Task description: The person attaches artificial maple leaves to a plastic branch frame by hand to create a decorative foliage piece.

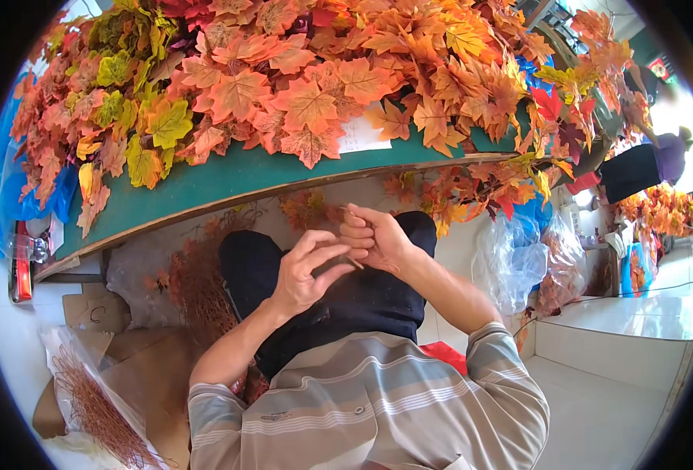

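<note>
My two hands meet over my dark trousers, in front of the green table's edge. My right hand [376, 241] is closed in a fist around a thin brown stem [357, 263], whose lower end sticks out below the fingers. My left hand [309, 272] curls in from the left, its thumb and fingertips closing at that lower end. Most of the stem is hidden inside the fingers. Beyond the hands, a large heap of orange, red and yellow artificial maple leaves [311, 106] covers the green table [198, 186].
Bundles of thin brown stems [100, 407] lie on plastic and cardboard [155, 384] at lower left. Clear plastic bags [511, 262] stand under the table at right. More leaf sprays [476, 188] hang off the table edge. Another person [636, 172] is at far right.
</note>
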